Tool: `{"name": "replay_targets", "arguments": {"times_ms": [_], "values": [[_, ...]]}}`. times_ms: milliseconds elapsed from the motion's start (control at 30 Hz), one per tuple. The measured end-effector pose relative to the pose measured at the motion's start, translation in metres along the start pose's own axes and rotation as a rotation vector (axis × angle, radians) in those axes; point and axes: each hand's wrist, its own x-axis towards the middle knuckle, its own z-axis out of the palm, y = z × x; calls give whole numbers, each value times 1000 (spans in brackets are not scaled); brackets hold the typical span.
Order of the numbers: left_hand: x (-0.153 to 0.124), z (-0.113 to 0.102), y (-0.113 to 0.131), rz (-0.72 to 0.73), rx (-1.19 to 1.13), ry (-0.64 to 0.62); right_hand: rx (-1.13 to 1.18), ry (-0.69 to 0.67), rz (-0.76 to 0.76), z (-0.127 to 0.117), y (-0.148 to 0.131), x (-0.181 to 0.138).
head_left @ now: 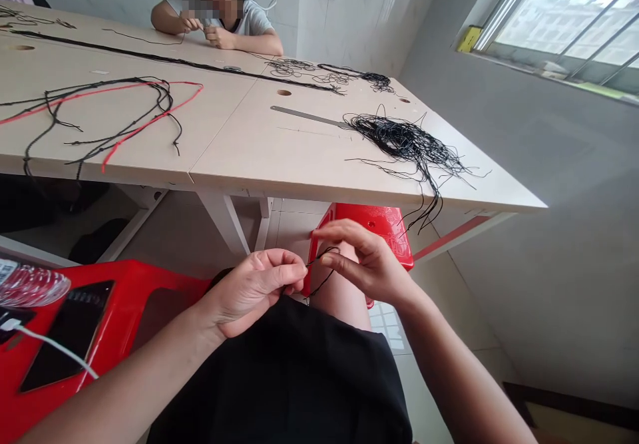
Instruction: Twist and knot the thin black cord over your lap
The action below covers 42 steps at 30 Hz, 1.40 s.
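Left hand (257,291) is pinching a thin black cord (315,260), its loop right by the thumb of the right hand (368,262), fingers kinda spread. Black thread pile (404,139) sits on the surface (259,158) beyond.

The head camera faces forward and down, close up.

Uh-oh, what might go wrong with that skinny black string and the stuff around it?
The thin black cord could slip: the left hand pinches it, but the right hand's thumb and forefinger look apart.
The tangled black pile might snag or slide, since part of it hangs over the edge of the table.
On the red stool at the left, the white cable crosses a phone-like slab near the left forearm, so a bump might drag it.
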Motion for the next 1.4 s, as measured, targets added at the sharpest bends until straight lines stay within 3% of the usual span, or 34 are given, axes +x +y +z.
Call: {"name": "replay_targets", "arguments": {"times_ms": [67, 133, 267, 333, 533, 867, 1033, 1233, 1400], "values": [[0, 0, -2, 0, -26, 24, -40, 227, 29, 3, -2, -10], [0, -1, -3, 17, -32, 44, 71, 347, 155, 12, -5, -22], [2, -3, -6, 102, 52, 45, 551, 105, 519, 41, -6, -39], [2, -2, -9, 137, 127, 36, 742, 104, 592, 53, -3, -39], [4, 1, -19, 197, 274, 17, 1007, 270, 578, 65, 7, -31], [8, 6, -31, 232, 93, 136, 713, 443, 481, 74, -1, -29], [15, 8, -39, 191, -148, 130, 760, 530, 414, 82, 2, -28], [16, 8, -46, 295, -58, 146, 993, 482, 629, 81, 5, -25], [16, 4, -50, 373, 76, 173, 1031, 449, 632, 80, 11, -24]]}}
